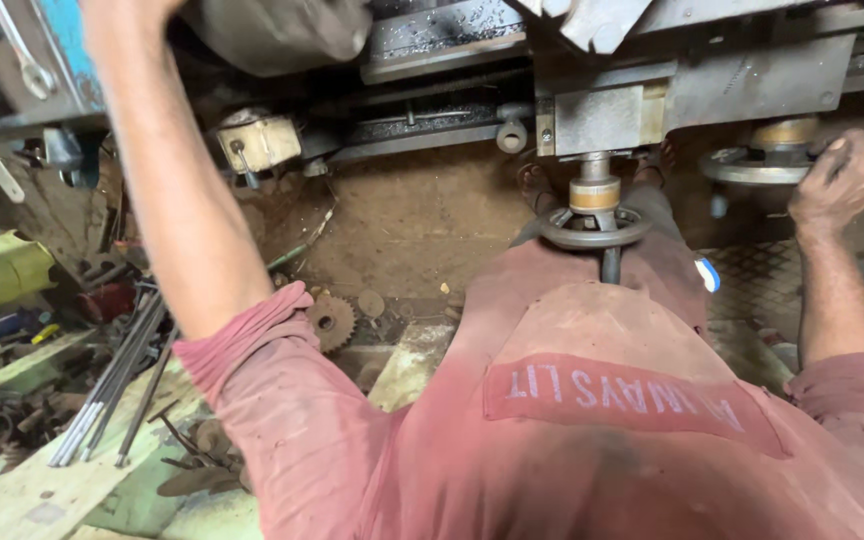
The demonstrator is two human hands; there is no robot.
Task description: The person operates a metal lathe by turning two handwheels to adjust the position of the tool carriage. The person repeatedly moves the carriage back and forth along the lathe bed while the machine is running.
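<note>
At the far left I see a spanner point(14, 48) hanging on a blue panel point(70, 45), and below it a bundle of steel rods point(112, 385) lying on wooden planks point(22, 495). My left arm goes up from the red sleeve point(252, 335) to the top edge; the left hand point(122, 8) is cut off there, so I cannot tell if it is open or holding something. Just right of the sleeve a small gear point(332, 320) lies on the dirty floor. In the middle, a handwheel point(593, 228) sits under the grey machine point(712, 90), close in front of my chest. At the right, my right hand point(842, 175) is closed around the rim of a second handwheel point(757, 168), fingers curled over its edge.
</note>
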